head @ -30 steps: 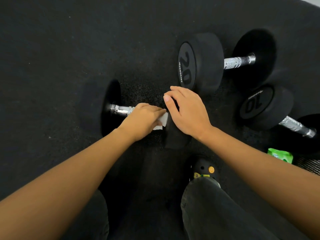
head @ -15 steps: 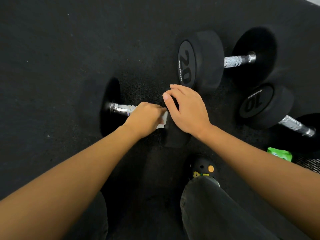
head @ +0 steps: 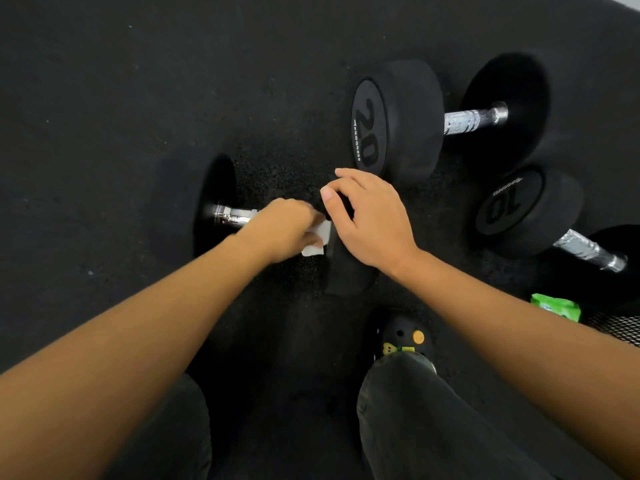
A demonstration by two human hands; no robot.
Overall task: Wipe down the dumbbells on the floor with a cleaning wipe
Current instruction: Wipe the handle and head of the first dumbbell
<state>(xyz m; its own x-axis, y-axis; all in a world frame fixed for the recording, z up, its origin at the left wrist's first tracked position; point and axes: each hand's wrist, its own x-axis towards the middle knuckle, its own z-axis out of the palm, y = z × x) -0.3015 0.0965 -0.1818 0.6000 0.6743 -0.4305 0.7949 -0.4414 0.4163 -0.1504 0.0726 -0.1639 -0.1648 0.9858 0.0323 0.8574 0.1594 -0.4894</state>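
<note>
Across the head view, frame centre: near dumbbell [head: 228, 216] lies crosswise on the black rubber floor [head: 104, 116], chrome handle showing at its left end, its right head under the right hand.
Upper right of frame: dumbbell marked 20 [head: 398, 123] lies on its side, its flat numbered face turned toward the hands and just above them.
Right edge: dumbbell marked 10 [head: 526, 209] lies beside the 20, its handle running toward the lower right.
Lower right: green wipes pack [head: 556, 306] on the floor, next to a patch of black mesh [head: 620, 329] cut off by the frame edge.
Bottom centre: black clog with small charms [head: 403, 337] below the near dumbbell's right head; dark trouser legs [head: 433, 420] fill the bottom edge.
In the way: the 20's head crowds the space just above the right hand; the clog sits close below.
Open room: whole left half and top of the frame are bare floor.
Left hand [head: 284, 233]: grip curled closed around the white wipe [head: 317, 239], pressed on the handle near its right end; a corner of wipe sticks out toward the right hand.
Right hand [head: 370, 220]: grip loosely spread, fingers [head: 341, 188] draped over the near dumbbell's right head, clasping nothing but that head.
</note>
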